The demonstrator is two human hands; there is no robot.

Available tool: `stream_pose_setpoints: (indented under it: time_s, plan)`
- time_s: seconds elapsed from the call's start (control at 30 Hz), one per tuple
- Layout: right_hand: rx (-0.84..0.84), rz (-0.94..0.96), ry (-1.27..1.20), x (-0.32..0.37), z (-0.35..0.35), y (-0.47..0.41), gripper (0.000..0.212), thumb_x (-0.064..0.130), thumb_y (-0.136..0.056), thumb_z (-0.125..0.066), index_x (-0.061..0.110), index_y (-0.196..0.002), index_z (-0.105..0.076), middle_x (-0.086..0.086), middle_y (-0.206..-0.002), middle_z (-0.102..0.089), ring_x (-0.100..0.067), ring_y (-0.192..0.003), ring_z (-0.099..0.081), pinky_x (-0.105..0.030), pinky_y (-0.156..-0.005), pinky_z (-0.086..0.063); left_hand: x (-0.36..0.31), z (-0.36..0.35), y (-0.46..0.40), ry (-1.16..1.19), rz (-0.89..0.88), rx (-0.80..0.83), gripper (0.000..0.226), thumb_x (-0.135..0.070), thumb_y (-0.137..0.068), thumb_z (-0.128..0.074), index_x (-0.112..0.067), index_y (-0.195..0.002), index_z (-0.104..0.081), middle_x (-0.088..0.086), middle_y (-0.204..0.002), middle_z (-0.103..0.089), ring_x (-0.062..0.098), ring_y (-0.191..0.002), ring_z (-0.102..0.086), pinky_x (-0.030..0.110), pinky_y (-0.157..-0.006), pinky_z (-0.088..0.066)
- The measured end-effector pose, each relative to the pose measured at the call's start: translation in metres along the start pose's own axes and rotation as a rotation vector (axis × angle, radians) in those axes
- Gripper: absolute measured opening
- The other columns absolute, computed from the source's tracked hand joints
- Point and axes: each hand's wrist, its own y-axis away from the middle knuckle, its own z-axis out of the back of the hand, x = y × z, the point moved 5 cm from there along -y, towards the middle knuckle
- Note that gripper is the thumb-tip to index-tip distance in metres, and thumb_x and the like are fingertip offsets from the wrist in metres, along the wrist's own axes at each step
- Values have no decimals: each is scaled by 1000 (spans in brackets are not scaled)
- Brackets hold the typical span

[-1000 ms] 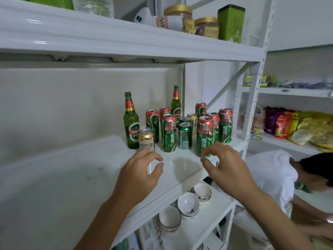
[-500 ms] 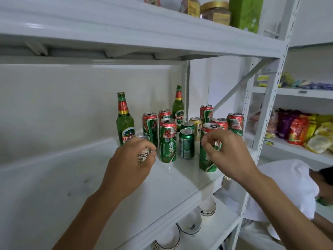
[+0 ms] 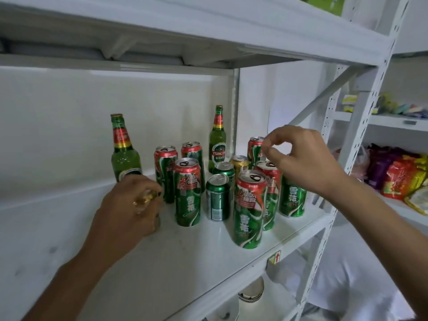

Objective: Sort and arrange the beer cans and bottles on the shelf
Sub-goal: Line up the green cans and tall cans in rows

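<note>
A cluster of several tall green-and-red beer cans stands on the white shelf (image 3: 162,258), the nearest one (image 3: 250,209) at the front. Two short green cans (image 3: 217,198) and a gold can (image 3: 239,162) stand among them. Two green bottles stand behind: one at the left (image 3: 124,149), one at the back (image 3: 217,137). My left hand (image 3: 129,205) is wrapped around a small gold can (image 3: 146,198), mostly hidden by the fingers. My right hand (image 3: 298,156) hovers above the right-hand cans, fingers pinched loosely, holding nothing.
A shelf board (image 3: 208,31) hangs low overhead. An upright post (image 3: 361,126) stands at the right. Bowls (image 3: 251,290) sit on the shelf below. Snack packets (image 3: 398,174) fill the neighbouring rack. A person in white (image 3: 347,281) crouches at the lower right.
My left hand closed around the small gold can beside the left bottle. My right hand let go of the front tall can and rose above the right-hand cans. The view moved closer.
</note>
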Motion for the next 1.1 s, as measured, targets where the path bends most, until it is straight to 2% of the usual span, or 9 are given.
stream_pose_setpoints:
  time_s: [0.17,0.27,0.4,0.5,0.63,0.77,0.9,0.97,1.1]
  plan:
    - [180,24,-11,-32,-18,-53,13,17,-94,-63,15,-95,-76,4,-95,-75,-14,-92,-67,-20,-75,-47,10,0,-4,-60,49,-16,36,-22,-87,-70,-52,-102,-57,-8,-115,-57,3,-101,-52,22,-82,-42]
    - [390,43,36,-44,-46,-90,16,26,-97,-63,15,-103,-74,1,-104,-73,-19,-100,-66,-22,-75,-48,18,-5,-9,-116,126,9,44,-21,-90,-72,-56,-105,-51,-8,-123,-51,6,-107,-49,32,-89,-43]
    - [745,64,200,-55,-97,-120,46,46,-99,-59,17,-135,-59,-5,-138,-60,-24,-123,-57,-33,-99,-46,36,-11,-13,-93,227,75,60,-13,-84,-79,-59,-109,-50,-4,-124,-50,15,-113,-50,34,-95,-42]
    - [926,38,303,-66,-132,-127,65,39,-99,-63,13,-153,-40,-8,-155,-46,-27,-139,-46,-34,-106,-40,46,-15,-14,-12,263,126,80,-10,-84,-80,-79,-109,-47,-16,-118,-54,8,-110,-56,29,-95,-48]
    - [1101,44,408,-81,-171,-123,58,28,-94,-72,17,-144,-44,-1,-134,-57,-30,-130,-52,-35,-100,-46,53,-27,-14,-9,305,164,70,-7,-80,-84,-58,-116,-52,-28,-112,-58,-4,-99,-62,22,-86,-52]
    - [1077,128,451,-87,-178,-129,65,37,-83,-82,22,-138,-49,2,-126,-59,-18,-108,-54,-30,-87,-42,61,-27,-13,-80,379,109,72,-14,-77,-87,-50,-128,-51,-13,-123,-59,11,-105,-64,28,-88,-51]
    - [1076,202,554,-92,-176,-136,67,50,-73,-87,22,-128,-60,4,-117,-64,-18,-104,-62,-35,-89,-54,56,-22,-13,-35,442,38,69,-11,-69,-93,-46,-118,-61,-7,-118,-70,9,-95,-71,33,-88,-59]
    - [1076,249,616,-89,-169,-141,65,46,-75,-85,22,-130,-58,0,-119,-62,-20,-104,-62,-37,-89,-57,52,-18,-12,-19,459,-6,67,-10,-67,-94,-46,-113,-63,-11,-108,-73,2,-86,-72,26,-80,-60]
    - [976,312,597,-81,-139,-162,65,57,-67,-85,29,-118,-56,5,-105,-62,-19,-96,-64,-39,-85,-59,39,-3,-9,-16,482,-64,63,-20,-67,-95,-52,-112,-64,-27,-103,-71,1,-85,-72,42,-83,-61]
